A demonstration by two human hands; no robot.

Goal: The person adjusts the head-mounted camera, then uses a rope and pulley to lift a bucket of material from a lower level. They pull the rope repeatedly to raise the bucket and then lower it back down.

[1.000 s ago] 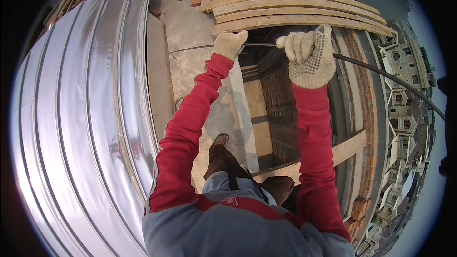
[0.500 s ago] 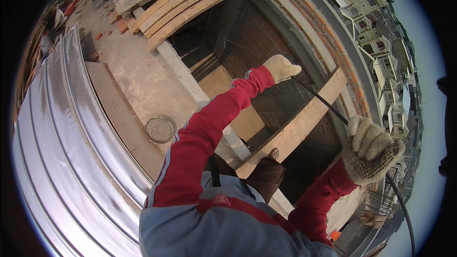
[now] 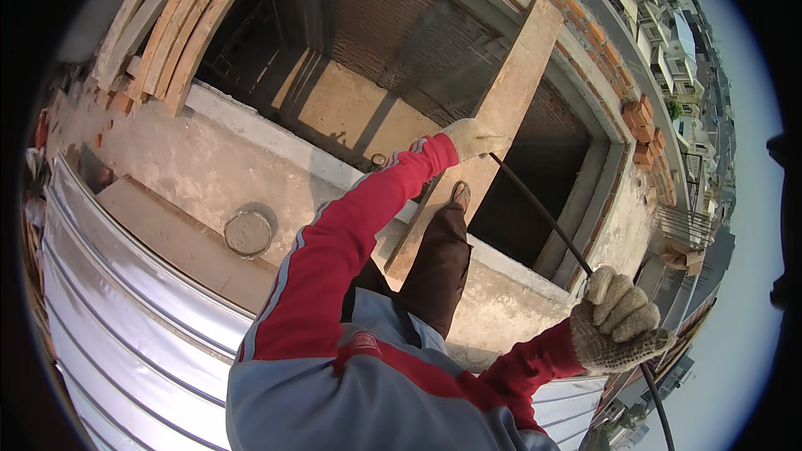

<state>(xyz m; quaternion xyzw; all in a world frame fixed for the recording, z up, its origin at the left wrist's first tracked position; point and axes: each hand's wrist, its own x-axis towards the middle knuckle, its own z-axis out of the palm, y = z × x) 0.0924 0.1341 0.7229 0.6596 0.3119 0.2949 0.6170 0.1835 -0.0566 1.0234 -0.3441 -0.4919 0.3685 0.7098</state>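
Note:
A thin black cable [image 3: 543,215] runs taut between my two hands, both in cream knitted work gloves. My left hand [image 3: 474,140], arm stretched forward, is closed on its far part above a wooden plank [image 3: 522,71]. Nearer to me, at the right, my right hand [image 3: 620,322] wraps its fingers round the same cable. Past that glove the cable hangs on down to the lower edge. My sandalled foot [image 3: 461,193] rests on the plank, which spans a deep opening with brick walls [image 3: 393,12].
Concrete ledges [image 3: 326,169] edge the drop, and its right part is dark. Long boards [image 3: 196,21] lie at the upper left. A round bucket [image 3: 249,233] stands beside corrugated metal sheets [image 3: 142,309]. Bricks [image 3: 642,129] are stacked on the far right wall, with houses beyond.
My view has swung to the right. Both hands are now lower in it, still gripping the cable. My foot shows farther up the plank.

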